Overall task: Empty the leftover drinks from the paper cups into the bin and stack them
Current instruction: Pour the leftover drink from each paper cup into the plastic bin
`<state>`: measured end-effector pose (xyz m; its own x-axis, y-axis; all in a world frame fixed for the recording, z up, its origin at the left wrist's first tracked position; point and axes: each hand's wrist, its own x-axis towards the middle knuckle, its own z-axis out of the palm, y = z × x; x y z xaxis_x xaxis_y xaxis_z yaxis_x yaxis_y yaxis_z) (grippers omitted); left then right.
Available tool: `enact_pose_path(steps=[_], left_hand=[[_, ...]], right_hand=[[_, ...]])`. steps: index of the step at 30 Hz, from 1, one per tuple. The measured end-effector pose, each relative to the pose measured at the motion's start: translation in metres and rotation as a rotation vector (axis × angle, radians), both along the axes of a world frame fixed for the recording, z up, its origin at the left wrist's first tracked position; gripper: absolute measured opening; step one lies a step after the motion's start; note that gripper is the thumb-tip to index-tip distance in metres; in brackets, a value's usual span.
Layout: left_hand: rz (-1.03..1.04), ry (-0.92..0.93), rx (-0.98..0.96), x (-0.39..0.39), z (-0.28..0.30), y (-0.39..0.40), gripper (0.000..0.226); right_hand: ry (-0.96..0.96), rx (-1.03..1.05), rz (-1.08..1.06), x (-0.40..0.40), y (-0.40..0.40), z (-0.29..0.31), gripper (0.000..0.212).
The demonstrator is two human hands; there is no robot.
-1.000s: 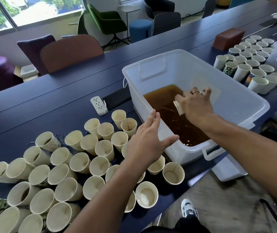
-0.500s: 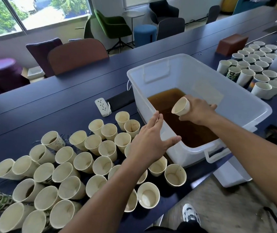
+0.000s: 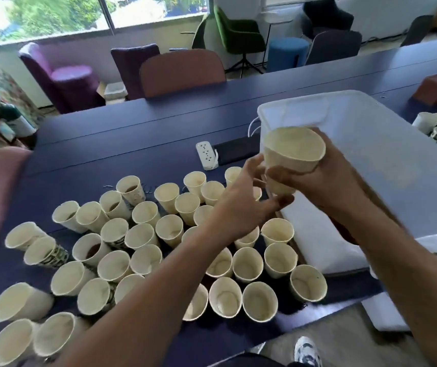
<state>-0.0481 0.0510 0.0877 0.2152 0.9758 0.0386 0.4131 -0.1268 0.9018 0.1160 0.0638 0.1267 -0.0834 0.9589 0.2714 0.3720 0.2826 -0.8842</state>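
Right hand [image 3: 326, 178] grips an emptied-looking paper cup [image 3: 292, 154] by the bin [image 3: 371, 160]; left hand [image 3: 241, 205] reaches open-fingered, maybe touching it. Loads of cups [image 3: 143, 234] on the table [image 3: 132, 133] are left, some holding drink, nothing stacked yet.

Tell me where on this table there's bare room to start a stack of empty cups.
Bare tabletop lies beyond the paper cups, left of the power strip and toward the brown chair. The near side beside the white bin is packed rim to rim with cups.
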Motion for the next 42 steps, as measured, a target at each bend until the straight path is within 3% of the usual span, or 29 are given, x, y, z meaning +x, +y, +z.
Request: enact_pose_path(steps=[4,6,12,16,21,25,30,35,42], left_hand=[[0.148,-0.067,-0.052,-0.040,-0.019,-0.032,0.067],[0.206,-0.103,-0.081,-0.060,-0.034,-0.048,0.067],[0.485,0.041,-0.095,-0.126,-0.057,-0.081,0.058],[0.569,0.044,-0.066,-0.160,-0.059,-0.094,0.050],[0.601,0.170,0.020,-0.205,-0.065,-0.103,0.068],[0.564,0.308,-0.109,-0.245,-0.073,-0.098,0.087],[0.786,0.476,-0.210,-0.297,-0.093,-0.080,0.050],[0.794,0.701,-0.462,-0.337,-0.110,-0.064,0.045],[0.750,0.732,-0.573,-0.365,-0.135,-0.048,0.031]], right_hand=[[0.037,-0.062,0.193,-0.048,-0.016,-0.023,0.068],[0.051,-0.145,0.281,-0.067,-0.022,-0.036,0.072],[-0.002,-0.334,0.554,-0.117,-0.021,-0.049,0.055],[-0.104,-0.256,0.440,-0.155,-0.015,-0.044,0.032],[-0.237,-0.182,0.425,-0.205,0.001,-0.050,0.021],[-0.207,-0.150,0.371,-0.241,0.033,-0.056,0.017],[-0.312,-0.033,0.223,-0.282,0.085,-0.077,0.025],[-0.452,-0.042,0.099,-0.296,0.132,-0.102,0.029],[-0.607,-0.100,-0.027,-0.308,0.165,-0.134,0.032]])
